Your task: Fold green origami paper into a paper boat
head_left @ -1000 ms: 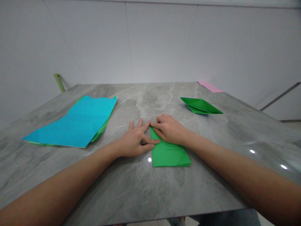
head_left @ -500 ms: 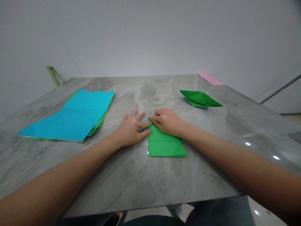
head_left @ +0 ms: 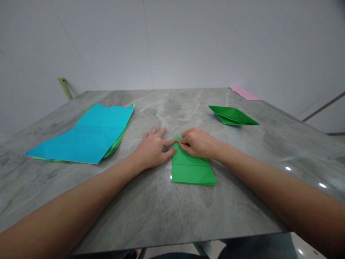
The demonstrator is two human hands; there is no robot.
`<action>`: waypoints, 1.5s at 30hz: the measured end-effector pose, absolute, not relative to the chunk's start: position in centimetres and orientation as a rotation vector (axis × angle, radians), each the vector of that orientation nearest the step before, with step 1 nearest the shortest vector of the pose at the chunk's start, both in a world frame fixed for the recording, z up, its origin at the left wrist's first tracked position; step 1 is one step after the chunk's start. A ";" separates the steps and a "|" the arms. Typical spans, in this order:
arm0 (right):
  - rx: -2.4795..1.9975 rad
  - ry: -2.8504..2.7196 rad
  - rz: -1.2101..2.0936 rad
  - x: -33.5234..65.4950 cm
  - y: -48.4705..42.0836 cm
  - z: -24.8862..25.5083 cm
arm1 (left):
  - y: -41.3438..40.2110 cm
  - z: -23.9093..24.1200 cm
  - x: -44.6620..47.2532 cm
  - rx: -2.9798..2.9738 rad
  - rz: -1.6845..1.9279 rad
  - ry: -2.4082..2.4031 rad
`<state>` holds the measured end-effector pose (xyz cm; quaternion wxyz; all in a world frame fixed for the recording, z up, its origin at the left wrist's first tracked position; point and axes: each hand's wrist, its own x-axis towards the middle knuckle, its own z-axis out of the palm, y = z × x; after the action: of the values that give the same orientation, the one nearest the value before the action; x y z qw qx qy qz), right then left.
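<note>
A green folded paper (head_left: pixel 192 171) lies flat on the grey marbled table, a crease running across it. My left hand (head_left: pixel 154 149) rests on its left side with fingers spread, the index finger and thumb touching the paper's left edge. Over the paper's upper part, my right hand (head_left: pixel 201 142) is closed, its fingertips pinched at the upper left edge close to my left index fingertip. The right hand covers much of the paper's far right part. Farther back to the right sits a green folded paper boat shape (head_left: pixel 233 116) with pointed ends, touched by neither hand.
Left of my hands lies a blue sheet (head_left: pixel 88 135) on top of green sheets. A pink paper (head_left: pixel 245 93) is at the table's far right corner. Behind the table (head_left: pixel 151 216) stands a pale wall, with a light green strip (head_left: pixel 65 89) beyond the left edge.
My right fingertips have shifted slightly nearer along the paper's left edge, and its far left corner now shows. My left hand stays spread at that edge. The whole view has shifted a little.
</note>
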<state>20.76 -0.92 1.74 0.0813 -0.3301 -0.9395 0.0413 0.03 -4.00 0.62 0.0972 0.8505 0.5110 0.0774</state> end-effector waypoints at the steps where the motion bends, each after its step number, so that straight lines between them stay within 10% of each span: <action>1: -0.983 -2.809 0.142 20.8 -0.9 1.9 | -4.0 0.7 0.2 2.531 0.232 1.522; 45: -1.154 -2.971 0.822 23.6 -5.6 6.6 | -4.3 0.5 0.7 2.651 -0.003 1.474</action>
<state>23.62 -5.62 6.59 -0.0749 -0.3497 -0.9001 0.2490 0.68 -4.33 0.50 0.0540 0.8728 0.4851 -0.0009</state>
